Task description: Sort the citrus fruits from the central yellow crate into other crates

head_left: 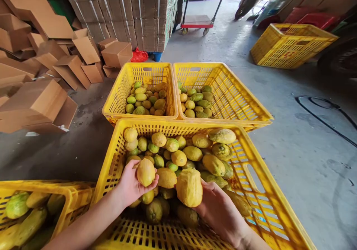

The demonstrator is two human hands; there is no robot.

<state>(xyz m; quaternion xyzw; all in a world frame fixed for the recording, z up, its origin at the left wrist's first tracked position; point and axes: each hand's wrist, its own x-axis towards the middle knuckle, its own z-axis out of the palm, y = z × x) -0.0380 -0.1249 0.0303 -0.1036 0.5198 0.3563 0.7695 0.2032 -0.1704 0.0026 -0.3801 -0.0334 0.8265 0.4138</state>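
My left hand (pixel 135 183) is closed around a small, smooth yellow papaya (pixel 145 172), its fingers cupped beneath. In my right hand (pixel 220 209) is a larger yellow papaya (pixel 189 187) with a ridged, lumpy skin; the fingers behind it are mostly hidden. Both fruits are held over a yellow plastic crate (pixel 267 183) directly in front of me. Inside that crate lie many more papayas, from small round ones such as a yellow one (pixel 179 158) to long green-yellow ones such as one at the right (pixel 213 164).
Two yellow crates, one at left (pixel 117 93) and one at right (pixel 242 93), hold more fruit behind. Another fruit crate (pixel 75 198) stands lower left. Cardboard boxes (pixel 36 101) pile up left. Farther off are a trolley (pixel 196 21), a tilted crate (pixel 290 49) and a black hose (pixel 320 119).
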